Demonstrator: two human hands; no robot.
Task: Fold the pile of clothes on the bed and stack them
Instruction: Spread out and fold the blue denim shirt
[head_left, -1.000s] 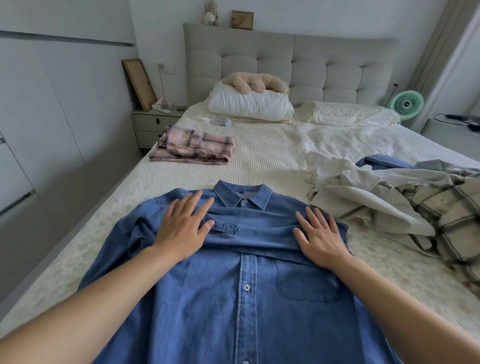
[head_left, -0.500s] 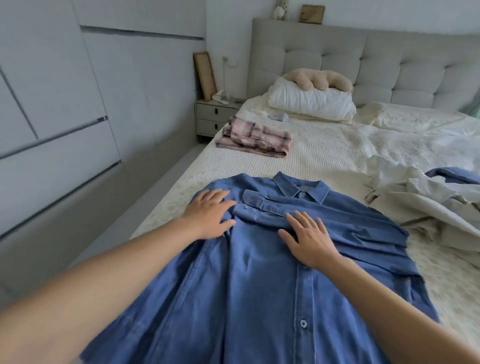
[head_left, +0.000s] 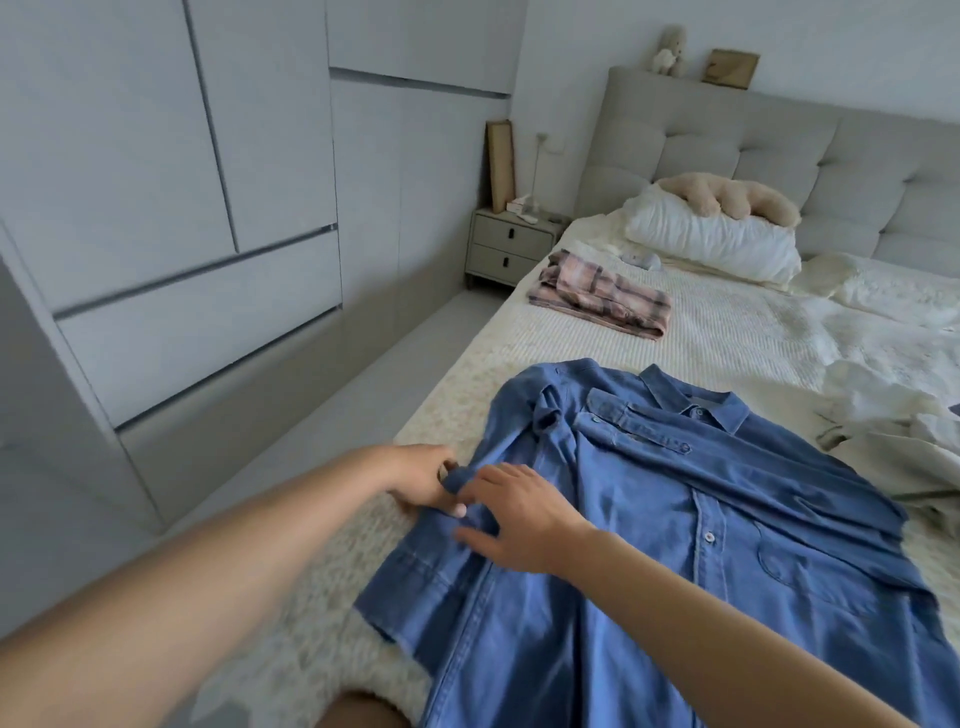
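Knee (head_left: 358, 712): bare, at the very bottom edge, just by the bed's side.
Blue shirt (head_left: 649, 571): spread flat on the near part of the bed, front up, buttons showing, collar pointing away toward the pillows; one sleeve folded across the chest.
Left hand (head_left: 421, 475): at the shirt's left edge, fingers curled and pinching a bunched bit of blue cloth.
Right hand (head_left: 511, 514): reaching across to the same spot, touching the left hand; thumb and first finger nipping the same fold, other fingers spread over the cloth.
Bed (head_left: 727, 338): cream cover with fine ridges, fluffy near the front edge.
Unfolded pile (head_left: 883, 441): pale, crumpled clothes on the right, just beside the shirt, partly cut off by the edge.
Folded plaid clothes (head_left: 602, 296): pink and grey, stacked neat, farther up the bed on the left side, well apart from the shirt.
White pillow (head_left: 711, 241): by the headboard, with a tan soft toy (head_left: 727, 195) lying on top.
Nightstand (head_left: 514, 247): two drawers, left of the bed, small things on top.
Headboard (head_left: 779, 140): grey, padded, with a little toy and a frame on its ledge.
Wardrobe (head_left: 208, 182): big pale doors along the left wall.
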